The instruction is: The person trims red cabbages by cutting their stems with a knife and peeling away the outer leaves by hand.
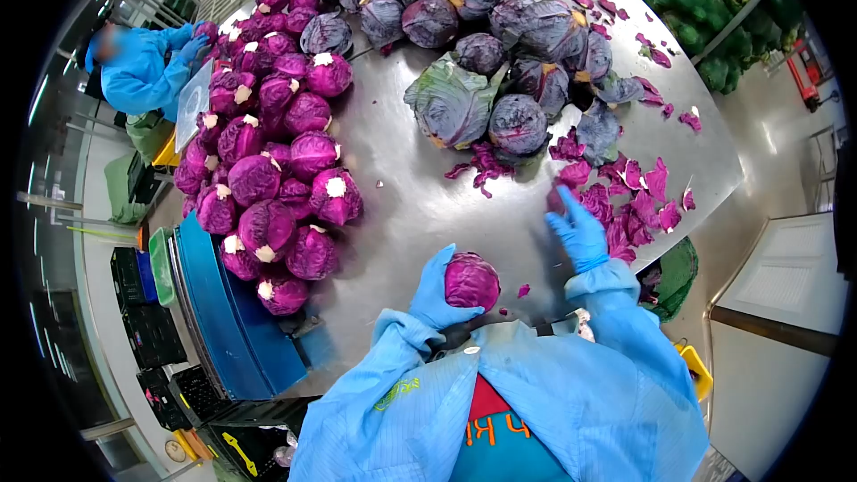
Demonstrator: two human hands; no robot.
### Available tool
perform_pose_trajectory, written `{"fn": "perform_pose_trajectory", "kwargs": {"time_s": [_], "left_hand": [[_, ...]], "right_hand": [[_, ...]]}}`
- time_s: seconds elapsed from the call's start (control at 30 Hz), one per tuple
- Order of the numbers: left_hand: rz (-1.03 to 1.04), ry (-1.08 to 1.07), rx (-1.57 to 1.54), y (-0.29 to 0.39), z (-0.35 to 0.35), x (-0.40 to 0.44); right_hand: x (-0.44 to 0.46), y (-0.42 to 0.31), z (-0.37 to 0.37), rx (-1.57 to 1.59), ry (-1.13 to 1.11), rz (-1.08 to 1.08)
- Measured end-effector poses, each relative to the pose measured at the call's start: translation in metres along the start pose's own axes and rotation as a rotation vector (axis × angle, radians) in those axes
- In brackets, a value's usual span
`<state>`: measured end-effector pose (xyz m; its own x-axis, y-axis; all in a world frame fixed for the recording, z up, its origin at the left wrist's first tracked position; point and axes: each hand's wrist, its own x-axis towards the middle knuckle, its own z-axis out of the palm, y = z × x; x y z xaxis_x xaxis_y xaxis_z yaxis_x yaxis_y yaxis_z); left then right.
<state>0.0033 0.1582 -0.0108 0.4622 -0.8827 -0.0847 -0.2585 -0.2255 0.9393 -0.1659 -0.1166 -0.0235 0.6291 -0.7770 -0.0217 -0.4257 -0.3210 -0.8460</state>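
Note:
Wrapped around a peeled red cabbage (471,282) is my gloved left hand (436,290), close to my body at the table's near edge. My gloved right hand (580,232) hovers with its fingers apart beside a pile of torn purple leaves (629,210). A blurred purple leaf piece (555,200) is by its fingertips; whether they touch it I cannot tell. Beyond the hands lie unpeeled red cabbages (518,123) with dull outer leaves, one with a large green-purple leaf (453,100). Small purple scraps (523,290) rest just right of the held cabbage.
Trimmed red cabbages (268,223) are heaped on the left of the metal table (393,170). A co-worker in blue (143,67) handles cabbage at the far left. Blue panels (228,312) and black crates (147,326) stand left. Green netted sacks (683,0) are at far right.

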Motion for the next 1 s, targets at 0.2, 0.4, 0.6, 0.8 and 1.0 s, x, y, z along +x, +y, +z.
{"fn": "perform_pose_trajectory", "kwargs": {"time_s": [0.2, 0.4, 0.6, 0.8, 1.0], "left_hand": [[0.122, 0.112, 0.555, 0.043, 0.002, 0.015], [-0.563, 0.31, -0.837, 0.008, 0.045, -0.005], [-0.395, 0.346, -0.549, 0.006, 0.055, -0.001], [-0.389, 0.301, -0.366, -0.009, 0.055, -0.003], [-0.331, 0.246, -0.553, -0.008, 0.037, -0.007]], "right_hand": [[-0.029, -0.035, 0.066, 0.461, -0.527, 0.129], [-0.036, -0.046, 0.052, 0.462, -0.712, 0.23], [-0.023, -0.073, 0.045, 0.137, -0.672, 0.204], [-0.033, -0.053, 0.048, 0.157, -0.532, -0.099], [-0.048, -0.018, 0.052, -0.016, -0.234, -0.161]]}}
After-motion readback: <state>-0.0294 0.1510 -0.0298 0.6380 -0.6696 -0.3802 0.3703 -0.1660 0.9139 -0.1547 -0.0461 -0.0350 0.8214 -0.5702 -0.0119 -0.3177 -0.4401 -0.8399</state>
